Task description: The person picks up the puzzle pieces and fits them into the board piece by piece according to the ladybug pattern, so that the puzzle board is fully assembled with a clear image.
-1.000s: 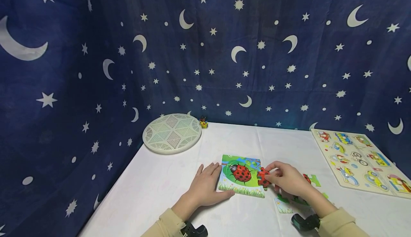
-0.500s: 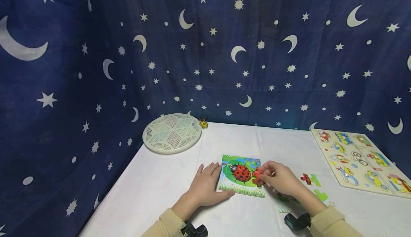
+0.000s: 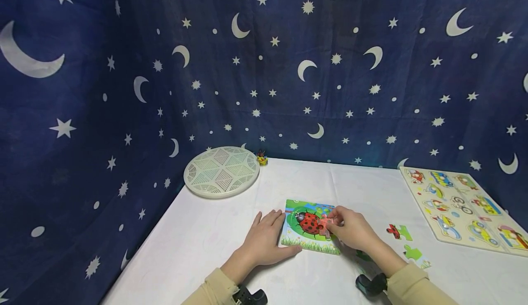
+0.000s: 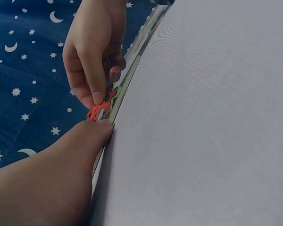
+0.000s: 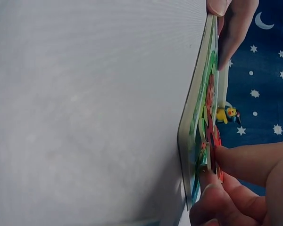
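Observation:
A square puzzle board [image 3: 297,241] with a ladybug picture lies on the table in the head view. My left hand [image 3: 264,244] rests flat, fingers at the board's left edge and thumb near its lower edge. Between thumb and fingers my right hand [image 3: 354,228] pinches a red puzzle piece [image 3: 323,224] over the right part of the ladybug. In the right wrist view the piece [image 5: 219,141] appears slightly tilted, close over the board. The left wrist view shows the red piece [image 4: 98,111] below the right fingertips, just beyond the left thumb.
Loose puzzle pieces, one red and green [image 3: 399,232] and one light green [image 3: 413,252], lie right of the board; another is partly hidden under the right forearm. A wooden picture board [image 3: 429,208] lies far right. A round patterned tray [image 3: 221,172] and small yellow figure [image 3: 262,158] stand at the back.
My right hand has moved left, carrying the red puzzle piece from the board's right edge onto the ladybug picture. Loose pieces once behind the forearm now show. The left hand stays put.

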A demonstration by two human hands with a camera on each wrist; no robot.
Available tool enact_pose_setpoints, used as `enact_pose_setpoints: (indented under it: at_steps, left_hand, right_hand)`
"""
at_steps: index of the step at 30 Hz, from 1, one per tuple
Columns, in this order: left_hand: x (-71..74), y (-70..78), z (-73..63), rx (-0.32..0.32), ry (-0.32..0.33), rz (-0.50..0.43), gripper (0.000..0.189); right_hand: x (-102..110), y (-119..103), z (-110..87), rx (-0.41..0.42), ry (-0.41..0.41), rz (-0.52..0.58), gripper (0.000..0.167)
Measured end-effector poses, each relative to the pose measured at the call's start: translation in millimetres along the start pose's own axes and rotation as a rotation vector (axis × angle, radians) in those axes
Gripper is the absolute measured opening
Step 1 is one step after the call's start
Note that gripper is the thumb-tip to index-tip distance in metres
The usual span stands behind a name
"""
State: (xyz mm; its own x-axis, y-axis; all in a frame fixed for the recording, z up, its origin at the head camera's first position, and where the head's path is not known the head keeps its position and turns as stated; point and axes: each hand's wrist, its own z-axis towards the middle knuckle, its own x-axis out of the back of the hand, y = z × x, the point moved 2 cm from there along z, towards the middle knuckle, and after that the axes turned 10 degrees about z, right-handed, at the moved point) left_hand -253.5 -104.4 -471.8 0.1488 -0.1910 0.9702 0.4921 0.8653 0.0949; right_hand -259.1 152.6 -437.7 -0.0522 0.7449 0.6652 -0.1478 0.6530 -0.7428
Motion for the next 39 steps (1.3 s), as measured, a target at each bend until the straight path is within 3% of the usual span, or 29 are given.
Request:
enact_pose_setpoints:
  at_steps: [18, 39]
  left_hand:
    - [0.1, -0.8, 0.2, -0.003, 0.0, -0.014, 0.1]
    - [1.3, -0.8, 0.2, -0.003, -0.028, -0.024, 0.1]
  right_hand:
    - [-9, -7, 9.4, 0.016, 0.009, -0.089, 0.02]
    - [-23, -17, 15.4, 0.03, 0.023, -0.105, 0.016]
